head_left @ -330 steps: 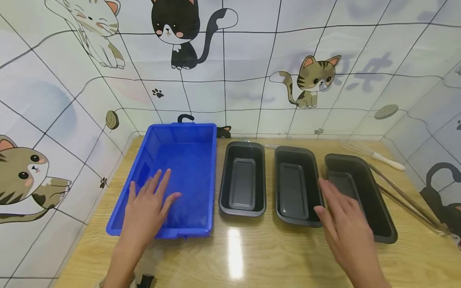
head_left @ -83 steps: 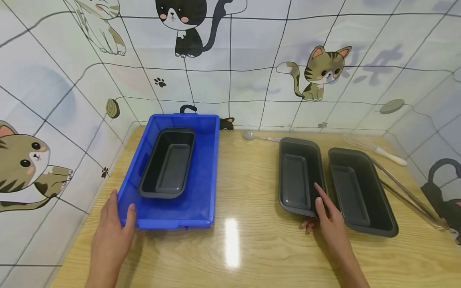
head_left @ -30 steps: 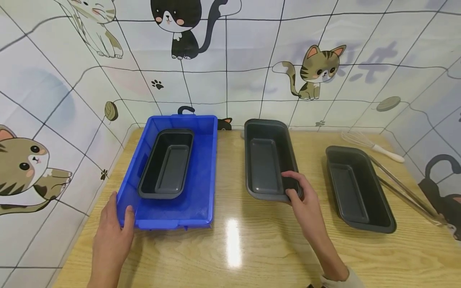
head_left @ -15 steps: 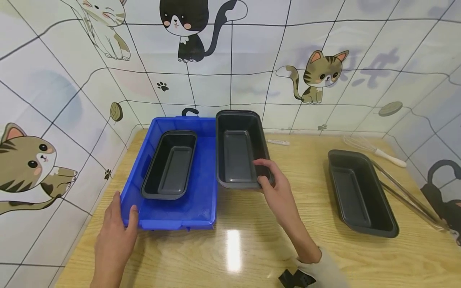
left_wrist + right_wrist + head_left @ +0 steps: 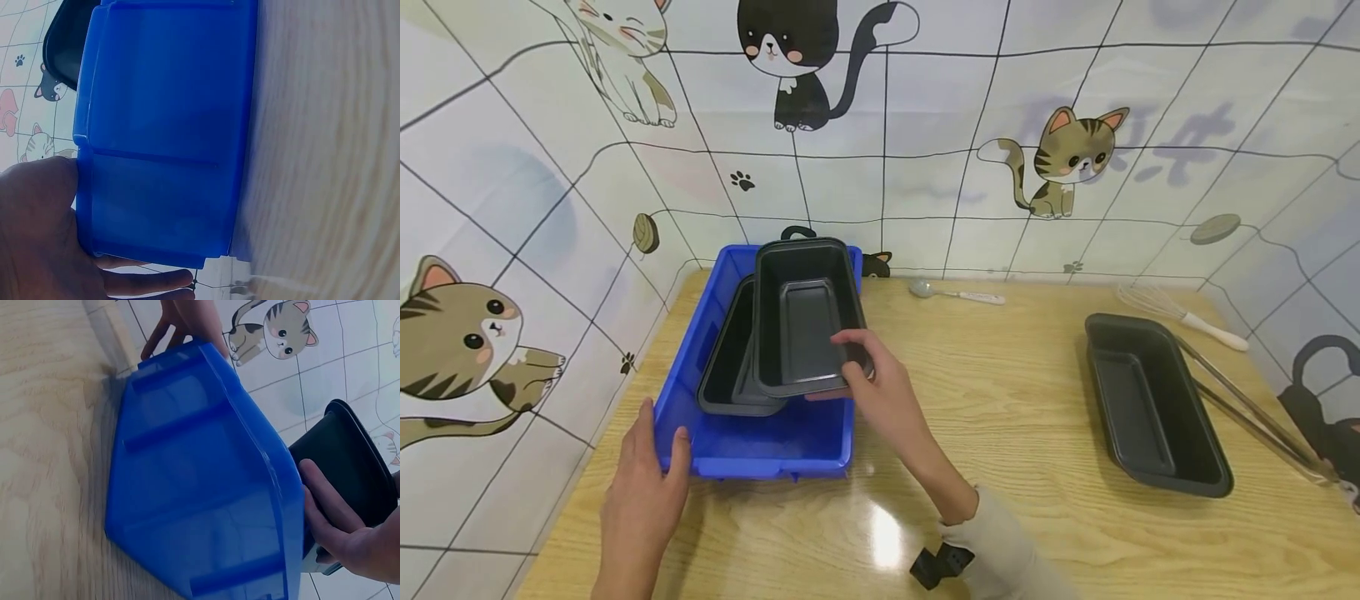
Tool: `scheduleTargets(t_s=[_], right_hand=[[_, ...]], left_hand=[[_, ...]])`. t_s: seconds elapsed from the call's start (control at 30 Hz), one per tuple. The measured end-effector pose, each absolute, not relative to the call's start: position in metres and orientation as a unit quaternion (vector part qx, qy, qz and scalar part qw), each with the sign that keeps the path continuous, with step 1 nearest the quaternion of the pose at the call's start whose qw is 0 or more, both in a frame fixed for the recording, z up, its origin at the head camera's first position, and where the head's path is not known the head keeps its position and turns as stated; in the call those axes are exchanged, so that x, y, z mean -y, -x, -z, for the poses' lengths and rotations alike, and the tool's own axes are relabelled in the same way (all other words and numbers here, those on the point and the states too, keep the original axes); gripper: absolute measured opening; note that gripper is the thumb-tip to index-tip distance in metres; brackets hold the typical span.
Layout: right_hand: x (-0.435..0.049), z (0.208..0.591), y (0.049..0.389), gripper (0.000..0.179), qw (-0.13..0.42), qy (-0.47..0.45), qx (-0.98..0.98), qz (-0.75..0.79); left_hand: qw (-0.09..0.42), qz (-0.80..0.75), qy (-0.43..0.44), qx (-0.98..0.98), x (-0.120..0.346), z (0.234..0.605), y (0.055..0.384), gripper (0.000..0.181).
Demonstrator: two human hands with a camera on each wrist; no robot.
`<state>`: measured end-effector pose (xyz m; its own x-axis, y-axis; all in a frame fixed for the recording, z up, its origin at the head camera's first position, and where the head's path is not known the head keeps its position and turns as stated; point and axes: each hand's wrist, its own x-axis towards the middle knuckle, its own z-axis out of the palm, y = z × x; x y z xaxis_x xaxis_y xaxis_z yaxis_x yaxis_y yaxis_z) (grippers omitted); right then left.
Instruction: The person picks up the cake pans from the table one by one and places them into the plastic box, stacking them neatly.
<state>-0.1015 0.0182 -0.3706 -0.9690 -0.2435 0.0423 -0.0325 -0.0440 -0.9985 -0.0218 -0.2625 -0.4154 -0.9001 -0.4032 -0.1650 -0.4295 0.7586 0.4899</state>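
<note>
My right hand (image 5: 887, 396) pinches the near right corner of a dark grey loaf pan (image 5: 801, 321) between thumb and fingers. That pan is above the blue tray (image 5: 775, 465) and partly covers another loaf pan (image 5: 718, 375) lying inside. In the right wrist view, the pan's dark outer wall (image 5: 331, 456) shows behind the tray's rim. My left hand (image 5: 643, 500) rests at the tray's near left corner, thumb and fingers on either side. Its fingers (image 5: 147, 282) look straight in the left wrist view. I cannot tell whether the two pans touch.
A third loaf pan (image 5: 1157, 408) stands at the right of the wooden table (image 5: 1000, 433). Beside it lie metal tongs (image 5: 1255, 417) and a whisk (image 5: 1210, 332). A spoon (image 5: 958, 294) lies near the back wall, which has a cat-patterned covering.
The right hand has carried the loaf pan leftward from the table to above the blue tray. The spoon has come into full view. The left hand stays at the tray's corner.
</note>
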Motion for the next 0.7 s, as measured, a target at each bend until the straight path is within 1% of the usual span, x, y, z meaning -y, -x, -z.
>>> scheduleTargets(t_s=[0.07,0.37,0.57,0.67,0.7], right_hand=[[-0.009,0.372,0.102,0.043,0.083,0.107,-0.680,0.720],[0.016,0.378,0.105,0.042,0.086,0.129,-0.692,0.705],[0.031,0.378,0.106,0.042,0.077,0.136,-0.727,0.669],[0.040,0.386,0.109,0.041,0.057,0.141,-0.759,0.633],[0.043,0.389,0.110,0.041,0.059,0.139,-0.765,0.626]], left_hand=[[0.024,-0.267,0.223,-0.937,0.262,0.415,0.022,0.077],[0.016,-0.272,0.219,-0.937,0.263,0.415,0.020,0.077],[0.021,-0.270,0.219,-0.937,0.264,0.414,0.020,0.077],[0.030,-0.267,0.221,-0.937,0.264,0.414,0.020,0.077],[0.032,-0.266,0.222,-0.937,0.265,0.415,0.021,0.077]])
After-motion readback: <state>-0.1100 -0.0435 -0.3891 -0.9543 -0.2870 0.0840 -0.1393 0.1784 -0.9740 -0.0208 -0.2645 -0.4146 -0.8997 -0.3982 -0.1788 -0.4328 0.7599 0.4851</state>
